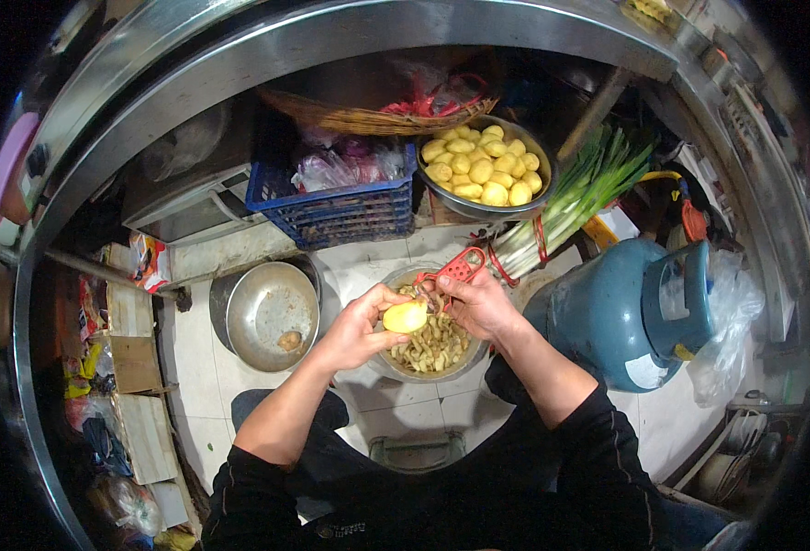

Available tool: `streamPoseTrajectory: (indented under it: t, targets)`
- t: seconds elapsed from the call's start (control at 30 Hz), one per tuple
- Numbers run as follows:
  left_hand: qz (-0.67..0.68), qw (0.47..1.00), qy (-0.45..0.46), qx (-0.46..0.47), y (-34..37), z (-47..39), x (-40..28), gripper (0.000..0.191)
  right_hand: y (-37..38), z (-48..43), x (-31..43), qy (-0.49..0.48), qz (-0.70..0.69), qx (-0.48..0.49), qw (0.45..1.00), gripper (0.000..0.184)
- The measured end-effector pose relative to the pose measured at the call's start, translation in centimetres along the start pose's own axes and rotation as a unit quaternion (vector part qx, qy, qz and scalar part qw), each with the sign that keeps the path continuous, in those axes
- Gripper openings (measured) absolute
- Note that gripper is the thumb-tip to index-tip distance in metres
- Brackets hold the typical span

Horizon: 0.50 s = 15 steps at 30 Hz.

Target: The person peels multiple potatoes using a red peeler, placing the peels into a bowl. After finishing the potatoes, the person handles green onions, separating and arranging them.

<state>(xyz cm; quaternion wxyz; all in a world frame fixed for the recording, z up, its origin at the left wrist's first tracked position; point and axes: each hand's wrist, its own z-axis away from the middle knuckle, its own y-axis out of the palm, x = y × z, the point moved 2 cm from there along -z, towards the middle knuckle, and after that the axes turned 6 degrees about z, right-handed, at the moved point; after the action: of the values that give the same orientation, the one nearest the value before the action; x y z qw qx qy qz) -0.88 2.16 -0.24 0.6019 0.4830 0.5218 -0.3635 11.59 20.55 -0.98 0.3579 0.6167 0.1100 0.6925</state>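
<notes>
My left hand (362, 325) grips a peeled yellow potato (405, 317) between thumb and fingers. My right hand (475, 300) is closed around a red-handled peeler (465, 267), its head close to the potato's upper end; whether the blade touches is hidden by my fingers. Beneath both hands stands a round metal basin (415, 377) holding many potato peelings (439, 344). To the left, a metal pot (272, 289) contains one small brown unpeeled potato (290, 340). At the back, a metal bowl (446, 198) is heaped with peeled potatoes (480, 169).
A blue plastic crate (350, 213) with plastic bags sits behind the basin, under a wicker tray (377, 122). Leeks (570, 200) lie back right, near a blue gas cylinder (597, 303). Cardboard boxes (144, 437) line the left. A metal counter edge (377, 31) curves across the far side.
</notes>
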Motion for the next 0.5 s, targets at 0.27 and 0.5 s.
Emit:
streamPoseTrajectory:
  t: [0.27,0.5]
  targets:
    - [-0.04,0.996,-0.045,-0.068,-0.4,-0.2,0.6,0.042,2.0,0.6,0.9,-0.076,0.268,0.055,0.959,0.024]
    - [-0.074,0.996,0.004,-0.054,-0.4,-0.2,0.1,0.041,0.3,0.0,-0.1,-0.04,0.213,0.014,0.976,0.02]
